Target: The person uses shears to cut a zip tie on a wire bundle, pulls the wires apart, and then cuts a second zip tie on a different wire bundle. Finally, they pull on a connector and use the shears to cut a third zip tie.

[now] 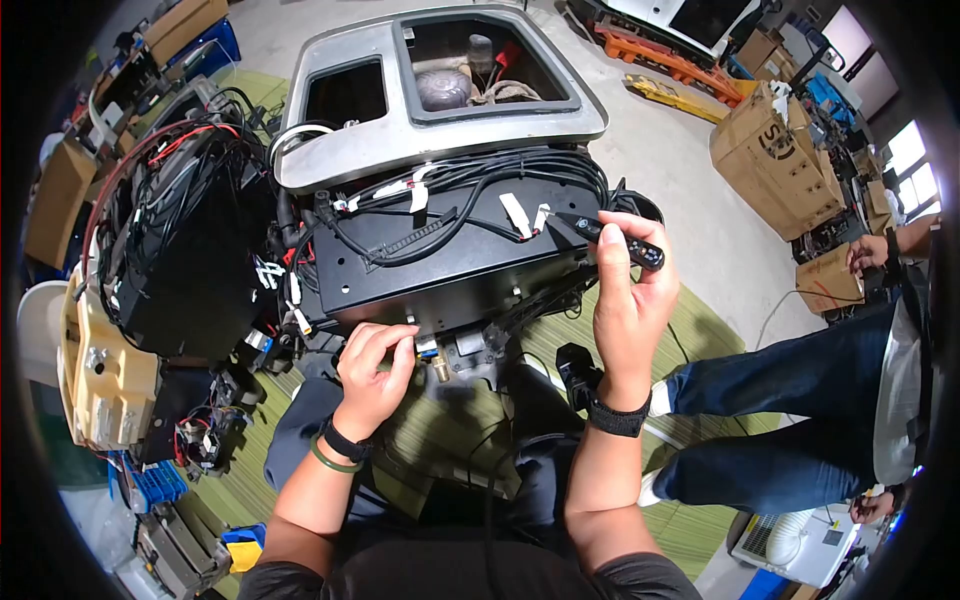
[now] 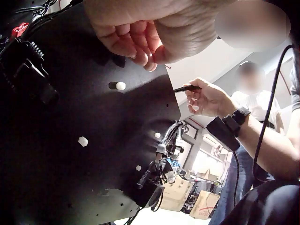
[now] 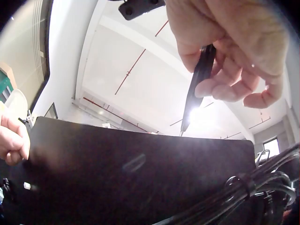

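A black metal box point(image 1: 450, 260) with cables strapped across its top lies in front of me. My right hand point(image 1: 635, 285) grips a slim black pen-shaped tool point(image 1: 590, 232). Its thin tip points left, over the box top beside a white cable tag point(image 1: 541, 218). In the right wrist view the tool point(image 3: 199, 82) slants downward, its metal tip just at the box's upper edge. My left hand point(image 1: 375, 368) is at the box's front edge, fingers curled and thumb near the forefinger. In the left wrist view these fingertips point(image 2: 149, 63) hover by the dark panel; I cannot tell whether they pinch anything small.
Behind the box stands a grey-framed panel point(image 1: 440, 125) with window openings. A cable-covered black unit point(image 1: 190, 250) and a cream plastic part point(image 1: 110, 370) are on the left. Another person's legs point(image 1: 780, 370) stand at the right, near cardboard boxes point(image 1: 775, 155).
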### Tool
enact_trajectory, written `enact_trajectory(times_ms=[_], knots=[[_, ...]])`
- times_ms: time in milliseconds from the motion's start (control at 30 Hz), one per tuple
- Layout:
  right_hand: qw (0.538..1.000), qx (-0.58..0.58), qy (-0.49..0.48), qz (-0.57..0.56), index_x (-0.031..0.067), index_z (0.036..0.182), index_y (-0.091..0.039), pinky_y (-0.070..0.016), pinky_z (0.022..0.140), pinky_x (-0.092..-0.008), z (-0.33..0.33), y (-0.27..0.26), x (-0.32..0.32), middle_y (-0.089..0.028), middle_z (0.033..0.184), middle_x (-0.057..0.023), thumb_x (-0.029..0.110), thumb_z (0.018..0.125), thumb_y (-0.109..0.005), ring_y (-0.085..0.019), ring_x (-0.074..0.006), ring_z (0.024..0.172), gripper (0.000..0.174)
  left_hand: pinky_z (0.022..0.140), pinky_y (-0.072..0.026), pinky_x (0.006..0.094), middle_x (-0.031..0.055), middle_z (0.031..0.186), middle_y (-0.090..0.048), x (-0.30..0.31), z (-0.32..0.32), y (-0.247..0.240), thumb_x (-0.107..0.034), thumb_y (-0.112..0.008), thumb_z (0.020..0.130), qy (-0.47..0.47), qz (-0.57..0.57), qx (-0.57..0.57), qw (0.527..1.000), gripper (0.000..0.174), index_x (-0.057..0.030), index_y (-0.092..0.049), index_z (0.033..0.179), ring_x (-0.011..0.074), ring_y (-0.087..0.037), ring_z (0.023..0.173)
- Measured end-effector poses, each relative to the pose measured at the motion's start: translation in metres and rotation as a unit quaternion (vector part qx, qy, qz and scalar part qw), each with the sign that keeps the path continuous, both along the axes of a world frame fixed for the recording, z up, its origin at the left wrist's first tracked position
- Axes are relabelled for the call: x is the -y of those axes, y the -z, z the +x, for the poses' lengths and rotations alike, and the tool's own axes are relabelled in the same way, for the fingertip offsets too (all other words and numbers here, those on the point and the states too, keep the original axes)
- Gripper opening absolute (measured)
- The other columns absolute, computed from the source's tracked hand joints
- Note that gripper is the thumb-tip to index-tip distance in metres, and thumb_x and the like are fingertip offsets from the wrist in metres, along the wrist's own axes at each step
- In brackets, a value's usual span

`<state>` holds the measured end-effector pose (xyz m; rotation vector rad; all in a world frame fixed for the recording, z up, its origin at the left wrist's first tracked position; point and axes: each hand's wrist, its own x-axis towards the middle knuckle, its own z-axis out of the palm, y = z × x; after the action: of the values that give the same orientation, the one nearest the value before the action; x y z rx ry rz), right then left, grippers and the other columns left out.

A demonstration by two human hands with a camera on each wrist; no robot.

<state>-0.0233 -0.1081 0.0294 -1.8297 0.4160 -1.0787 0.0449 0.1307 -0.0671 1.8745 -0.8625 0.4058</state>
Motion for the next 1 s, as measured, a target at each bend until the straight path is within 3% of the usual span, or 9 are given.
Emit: enact_trajectory(times_ms=[133, 267, 333, 433, 467, 733, 1000], knots=[[0.998, 0.056, 0.007, 0.014, 0.0, 0.097, -0.065, -0.0456, 0.074, -0.0252, -0.001, -0.0052, -0.0027, -0.063, 0.086, -0.0031, 0.014, 0.093, -0.065, -0.057, -0.0091, 0.079, 0.014, 0.066, -0.0494, 0.0295, 0.0095, 0.083, -0.065, -0.001, -0.0001, -0.0002, 0.001, -0.066, 0.084, 0.005, 0.002, -0.007, 1.0, 0.01, -0.0008, -0.069, 0.094, 0.0204, -0.061, 0.073], [0.998, 0.055, 0.002, 0.035, 0.0001, 0.097, -0.064, -0.0452, 0.073, -0.0247, -0.0026, -0.0048, -0.0013, -0.063, 0.085, -0.0027, 0.014, 0.093, -0.064, -0.056, -0.0088, 0.078, 0.014, 0.066, -0.0494, 0.0293, 0.0096, 0.083, -0.065, -0.0005, -0.0005, 0.0002, 0.001, -0.066, 0.084, 0.004, 0.001, -0.005, 1.0, 0.011, -0.0009, -0.069, 0.094, 0.0203, -0.06, 0.073], [0.998, 0.051, 0.001, 0.039, 0.0009, 0.096, -0.065, -0.0453, 0.074, -0.0262, -0.002, -0.0058, -0.0019, -0.063, 0.085, -0.0035, 0.014, 0.093, -0.065, -0.057, -0.0108, 0.079, 0.014, 0.065, -0.0493, 0.0326, 0.0092, 0.081, -0.066, 0.0008, -0.0009, -0.0005, 0.002, -0.067, 0.079, -0.004, -0.004, -0.006, 1.0, 0.013, -0.0021, -0.07, 0.092, 0.0234, -0.06, 0.07], [1.0, 0.027, 0.012, 0.003, 0.0014, 0.095, -0.065, -0.0454, 0.078, -0.029, -0.0017, -0.0007, 0.0016, -0.064, 0.086, -0.005, 0.015, 0.092, -0.065, -0.059, -0.0145, 0.081, 0.014, 0.065, -0.0493, 0.0327, 0.0092, 0.081, -0.066, 0.0014, -0.0003, -0.0003, 0.003, -0.067, 0.079, -0.005, -0.006, -0.003, 1.0, 0.013, -0.0021, -0.07, 0.091, 0.0236, -0.061, 0.07], [1.0, 0.017, 0.011, 0.014, 0.0013, 0.094, -0.066, -0.0455, 0.08, -0.0318, -0.0017, 0.0003, 0.0022, -0.066, 0.087, -0.0074, 0.016, 0.091, -0.065, -0.06, -0.0191, 0.084, 0.015, 0.065, -0.0493, 0.0327, 0.0092, 0.081, -0.066, 0.0016, -0.0001, -0.0005, 0.003, -0.067, 0.079, -0.003, -0.008, -0.001, 1.0, 0.013, -0.0021, -0.07, 0.091, 0.0236, -0.061, 0.07], [0.999, 0.016, 0.031, -0.028, 0.0027, 0.092, -0.066, -0.0448, 0.081, -0.0384, 0.0018, -0.0006, 0.0009, -0.066, 0.088, -0.0118, 0.015, 0.089, -0.065, -0.061, -0.0287, 0.086, 0.013, 0.066, -0.0494, 0.0313, 0.0095, 0.082, -0.065, 0.0, -0.0033, -0.0015, 0.006, -0.066, 0.08, -0.005, 0.0, -0.007, 1.0, 0.016, -0.0017, -0.07, 0.094, 0.0219, -0.06, 0.072], [1.0, 0.0, 0.024, -0.017, 0.006, 0.093, -0.064, -0.0389, 0.082, -0.0372, 0.0007, -0.0039, -0.0019, -0.064, 0.082, -0.0076, 0.022, 0.091, -0.066, -0.058, -0.026, 0.08, 0.016, 0.068, -0.0484, 0.0312, 0.0104, 0.082, -0.064, -0.0022, -0.0033, 0.0039, 0.005, -0.063, 0.083, -0.003, 0.009, -0.019, 1.0, 0.014, -0.0012, -0.068, 0.095, 0.0222, -0.06, 0.073]])
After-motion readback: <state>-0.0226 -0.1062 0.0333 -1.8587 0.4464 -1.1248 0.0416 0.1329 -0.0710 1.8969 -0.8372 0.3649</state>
